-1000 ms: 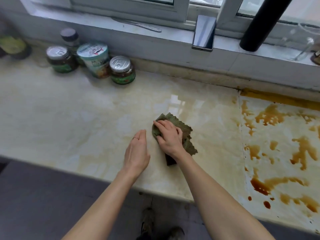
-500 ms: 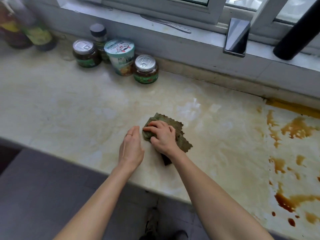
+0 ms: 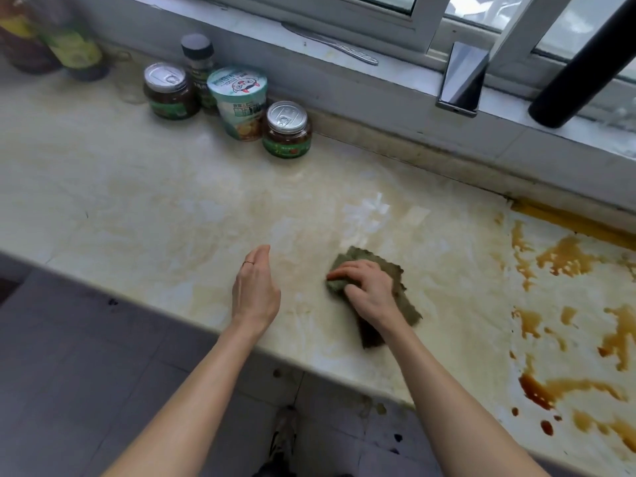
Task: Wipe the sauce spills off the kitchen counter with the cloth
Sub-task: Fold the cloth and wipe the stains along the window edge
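A crumpled olive-green cloth [image 3: 405, 299] lies on the pale marble kitchen counter [image 3: 165, 208], near its front edge. My right hand [image 3: 368, 290] is on top of it, with bent fingers and thumb gripping the bunched front of the cloth. Just left of it, my left hand [image 3: 255, 287] is held edge-on over the counter, fingers straight, holding nothing. Brown sauce spills [image 3: 568, 258] cover the right part of the counter, with darker puddles [image 3: 537, 392] near the front edge. The stone around the cloth shows only faint yellowish smears.
Two lidded jars [image 3: 287, 132] [image 3: 169, 91], a paper cup [image 3: 239, 101] and a spice bottle [image 3: 198, 67] stand at the back left. Bottles [image 3: 69, 43] sit in the far left corner. A phone [image 3: 463, 79] leans on the window sill beside a black pole [image 3: 581, 60].
My right hand has slid the cloth to the right, away from my left hand, and the gap between the hands has widened. The view has shifted left and closer.
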Demonstrator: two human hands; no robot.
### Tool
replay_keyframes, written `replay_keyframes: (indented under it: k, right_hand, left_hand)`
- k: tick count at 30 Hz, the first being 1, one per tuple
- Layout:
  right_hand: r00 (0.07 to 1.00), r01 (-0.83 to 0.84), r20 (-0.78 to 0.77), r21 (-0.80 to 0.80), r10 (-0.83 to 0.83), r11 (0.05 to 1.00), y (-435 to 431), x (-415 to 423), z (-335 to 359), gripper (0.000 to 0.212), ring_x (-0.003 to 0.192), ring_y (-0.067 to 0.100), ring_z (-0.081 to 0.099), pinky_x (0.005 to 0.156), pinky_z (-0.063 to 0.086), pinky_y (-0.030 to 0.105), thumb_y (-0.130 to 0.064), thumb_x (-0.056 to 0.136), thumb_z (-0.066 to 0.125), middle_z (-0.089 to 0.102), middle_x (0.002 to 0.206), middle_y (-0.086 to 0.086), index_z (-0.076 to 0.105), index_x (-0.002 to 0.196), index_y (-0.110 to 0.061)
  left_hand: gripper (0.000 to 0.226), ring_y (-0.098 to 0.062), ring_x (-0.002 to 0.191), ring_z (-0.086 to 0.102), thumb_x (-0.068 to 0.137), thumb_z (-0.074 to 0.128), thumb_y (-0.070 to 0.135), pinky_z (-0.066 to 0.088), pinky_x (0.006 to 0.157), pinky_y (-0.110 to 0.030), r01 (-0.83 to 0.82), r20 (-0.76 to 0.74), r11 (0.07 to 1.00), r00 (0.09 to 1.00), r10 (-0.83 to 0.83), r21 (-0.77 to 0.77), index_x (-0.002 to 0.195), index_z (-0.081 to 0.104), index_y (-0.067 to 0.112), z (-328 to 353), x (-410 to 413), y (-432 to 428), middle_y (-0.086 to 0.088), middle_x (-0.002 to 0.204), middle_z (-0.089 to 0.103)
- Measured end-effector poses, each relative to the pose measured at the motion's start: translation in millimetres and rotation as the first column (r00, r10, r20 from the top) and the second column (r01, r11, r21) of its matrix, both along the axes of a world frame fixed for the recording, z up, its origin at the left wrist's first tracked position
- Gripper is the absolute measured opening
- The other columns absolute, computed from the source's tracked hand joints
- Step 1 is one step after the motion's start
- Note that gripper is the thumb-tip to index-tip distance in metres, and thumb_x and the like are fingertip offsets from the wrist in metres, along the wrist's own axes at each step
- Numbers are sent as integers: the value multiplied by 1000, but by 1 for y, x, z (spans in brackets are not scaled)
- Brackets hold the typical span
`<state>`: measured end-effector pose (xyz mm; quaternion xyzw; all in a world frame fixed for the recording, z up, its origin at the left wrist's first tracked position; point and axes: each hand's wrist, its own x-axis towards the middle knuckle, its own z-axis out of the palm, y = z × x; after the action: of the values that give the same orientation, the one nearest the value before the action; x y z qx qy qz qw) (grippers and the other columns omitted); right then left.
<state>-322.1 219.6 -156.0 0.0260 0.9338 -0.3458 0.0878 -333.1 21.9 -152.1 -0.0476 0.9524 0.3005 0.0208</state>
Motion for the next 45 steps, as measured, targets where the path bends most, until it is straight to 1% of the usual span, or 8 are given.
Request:
replay_keyframes:
  k: [4, 8, 12, 17, 30, 35, 40, 45]
  right_hand:
    - [958, -283, 16, -56, 285, 957, -72, 2, -7, 56, 129, 10, 37, 107, 18, 37, -19, 74, 47, 57, 130, -14, 59, 125, -37]
    - [890, -455, -39, -88, 453, 886, -69, 27, -15, 46, 126, 7, 40, 102, 17, 32, -12, 68, 54, 61, 119, -19, 66, 109, -30]
    - [948, -303, -113, -48, 296, 952, -16, 37, -20, 35, 117, 8, 45, 101, 26, 41, -13, 66, 58, 61, 107, -19, 72, 93, -30]
    - [978, -103, -172, 77, 115, 992, -16, -7, -24, 34, 129, 16, 36, 99, 19, 35, -15, 79, 68, 49, 130, -2, 71, 108, -33]
    - [825, -536, -177, 54, 536, 843, -180, -47, -34, 24, 137, 7, 28, 108, 13, 43, -43, 92, 52, 45, 141, -12, 67, 111, -38]
    - [794, -566, -249, 29, 554, 824, -154, 3, -32, 23, 129, 11, 37, 108, 19, 44, -36, 83, 65, 52, 131, -7, 71, 104, -28]
    - [812, -470, -282, 203, 511, 859, -94, 56, -33, 32, 138, 24, 28, 113, 16, 45, -36, 77, 69, 45, 137, 2, 66, 109, -33]
    - [730, -530, -212, 426, 650, 733, -32, 102, -35, 31, 142, 25, 23, 115, 17, 48, -31, 86, 63, 40, 145, 1, 58, 116, -30]
  left_hand:
    - [62, -31, 130, 42, 80, 39, -13, 35, 104, -35, -29, 3, 1000, 1000, 29, -2, 139, 39, 4, 3, 12, -8, -15, 142, 44]
    - [60, -29, 131, 42, 82, 44, -9, 34, 104, -33, -66, 6, 997, 998, 67, -27, 140, 39, 5, 0, 20, -13, -13, 144, 43]
    - [64, -26, 132, 42, 79, 39, -16, 34, 106, -29, -60, -27, 998, 998, 60, 8, 139, 40, 5, -4, 25, -2, -12, 142, 45]
    - [67, -26, 131, 43, 76, 36, -19, 33, 107, -27, -75, -57, 997, 995, 76, 17, 138, 42, 5, -8, 23, -11, -11, 142, 46]
    - [59, -32, 124, 47, 79, 36, -13, 35, 101, -33, -339, -90, 940, 936, 341, 40, 133, 48, 6, 5, 11, -86, -13, 138, 48]
    - [56, -31, 120, 50, 80, 35, -12, 38, 97, -34, -386, -140, 920, 909, 392, 70, 129, 50, 8, 10, 18, -70, -12, 136, 47]
    - [53, -33, 116, 51, 79, 37, -11, 37, 94, -35, -333, -136, 938, 929, 343, 93, 126, 53, 6, 10, 38, -24, -14, 133, 49]
    - [51, -31, 113, 53, 80, 40, -11, 39, 91, -35, -233, -107, 966, 964, 244, 109, 125, 54, 8, 7, 69, 33, -11, 132, 49]
